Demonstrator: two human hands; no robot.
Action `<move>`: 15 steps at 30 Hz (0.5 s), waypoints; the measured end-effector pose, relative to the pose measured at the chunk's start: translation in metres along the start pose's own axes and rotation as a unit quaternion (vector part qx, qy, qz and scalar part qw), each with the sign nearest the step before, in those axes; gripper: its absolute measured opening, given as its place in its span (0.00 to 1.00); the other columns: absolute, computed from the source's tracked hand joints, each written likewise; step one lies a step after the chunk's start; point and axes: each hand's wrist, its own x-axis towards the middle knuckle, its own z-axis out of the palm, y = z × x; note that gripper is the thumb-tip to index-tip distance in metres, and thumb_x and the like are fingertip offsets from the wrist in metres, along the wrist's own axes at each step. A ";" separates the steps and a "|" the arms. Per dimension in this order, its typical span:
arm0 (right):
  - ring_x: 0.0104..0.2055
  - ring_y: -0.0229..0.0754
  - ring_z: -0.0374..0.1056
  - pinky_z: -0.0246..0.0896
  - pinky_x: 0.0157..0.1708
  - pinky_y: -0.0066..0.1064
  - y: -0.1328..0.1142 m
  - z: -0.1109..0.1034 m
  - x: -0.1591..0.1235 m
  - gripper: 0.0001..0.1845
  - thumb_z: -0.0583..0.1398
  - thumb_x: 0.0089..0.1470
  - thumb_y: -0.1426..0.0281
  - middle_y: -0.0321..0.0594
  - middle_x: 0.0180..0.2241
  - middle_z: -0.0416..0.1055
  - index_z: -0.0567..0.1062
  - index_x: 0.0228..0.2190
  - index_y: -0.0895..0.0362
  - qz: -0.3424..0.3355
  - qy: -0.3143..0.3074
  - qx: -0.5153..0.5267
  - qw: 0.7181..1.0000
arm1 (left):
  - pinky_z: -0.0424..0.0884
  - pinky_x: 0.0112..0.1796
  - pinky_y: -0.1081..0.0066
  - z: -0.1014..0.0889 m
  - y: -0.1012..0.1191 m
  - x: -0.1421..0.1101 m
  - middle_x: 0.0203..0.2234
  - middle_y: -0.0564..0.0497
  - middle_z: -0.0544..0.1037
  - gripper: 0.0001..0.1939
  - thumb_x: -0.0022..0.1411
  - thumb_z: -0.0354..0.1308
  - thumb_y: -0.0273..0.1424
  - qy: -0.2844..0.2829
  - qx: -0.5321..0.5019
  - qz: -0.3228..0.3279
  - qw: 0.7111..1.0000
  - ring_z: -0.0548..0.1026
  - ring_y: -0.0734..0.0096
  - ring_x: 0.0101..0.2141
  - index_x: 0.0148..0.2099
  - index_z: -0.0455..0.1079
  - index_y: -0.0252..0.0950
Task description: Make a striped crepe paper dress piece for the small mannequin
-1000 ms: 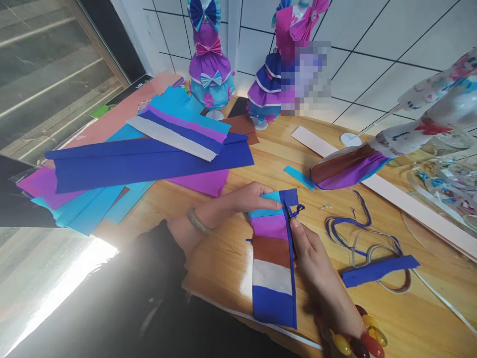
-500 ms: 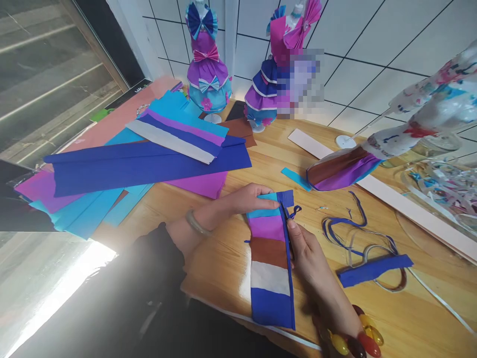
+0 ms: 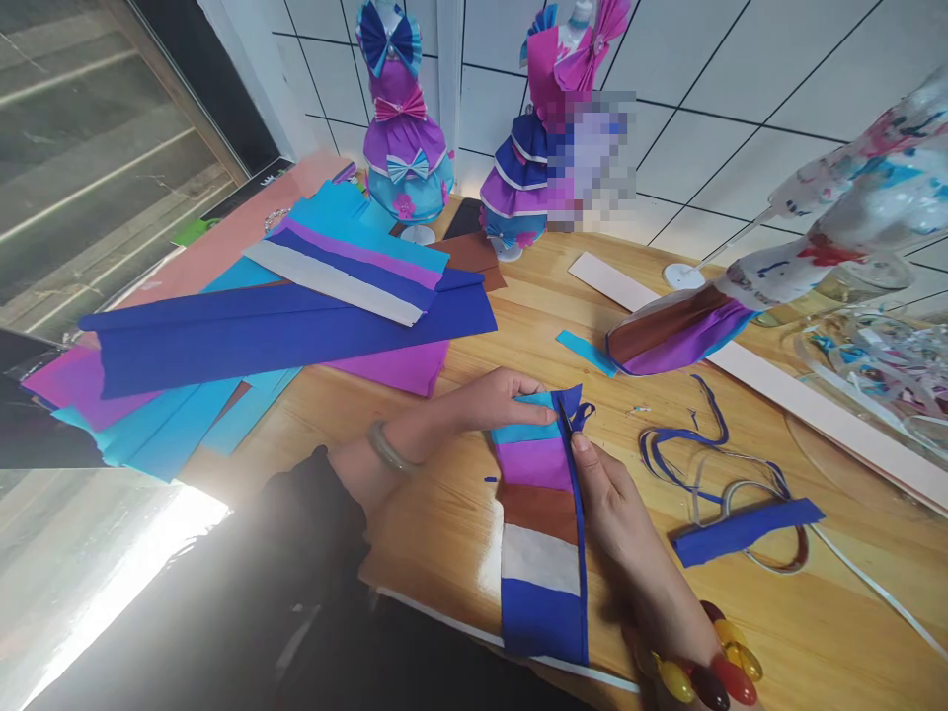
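Observation:
A panel of striped crepe paper [image 3: 537, 509] in blue, white, brown, purple and turquoise runs down to the table's front edge, with a dark blue strip along its right side. My left hand [image 3: 511, 397] pinches its upper end, the thumb lying on the turquoise band. In my right hand [image 3: 603, 484] are dark scissors [image 3: 566, 417], mostly hidden by the fingers. Their blades lie at the blue edge strip near the top of the panel. A thin blue offcut [image 3: 585, 415] curls beside the blades.
Blue crepe paper [image 3: 296, 331] and other coloured sheets lie at left. Two dressed figures [image 3: 407, 128] stand behind, and a painted bottle figure [image 3: 785, 257] leans at right. Blue trimmings [image 3: 652, 449], a folded blue strip [image 3: 748, 531] and a long pale strip [image 3: 770, 385] lie on the right side.
The panel's upper end has tilted a little and its lower end has slid slightly toward the table edge. Both hands keep their hold, and the camera view has shifted slightly.

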 end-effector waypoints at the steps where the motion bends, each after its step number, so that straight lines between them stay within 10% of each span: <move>1: 0.42 0.47 0.69 0.60 0.46 0.35 0.000 0.000 0.000 0.25 0.47 0.60 0.54 0.43 0.40 0.76 0.76 0.37 0.56 -0.002 0.001 0.000 1.000 | 0.62 0.25 0.77 0.000 0.000 0.000 0.21 0.56 0.72 0.09 0.51 0.60 0.32 0.000 0.002 -0.002 1.000 0.66 0.81 0.21 0.31 0.70 0.30; 15: 0.37 0.46 0.70 0.63 0.40 0.33 0.003 0.000 0.001 0.24 0.48 0.59 0.54 0.42 0.35 0.77 0.77 0.33 0.57 -0.003 0.014 -0.001 1.000 | 0.60 0.24 0.77 -0.001 -0.006 0.002 0.22 0.55 0.71 0.12 0.54 0.57 0.37 0.004 0.033 0.019 0.999 0.66 0.80 0.22 0.30 0.68 0.31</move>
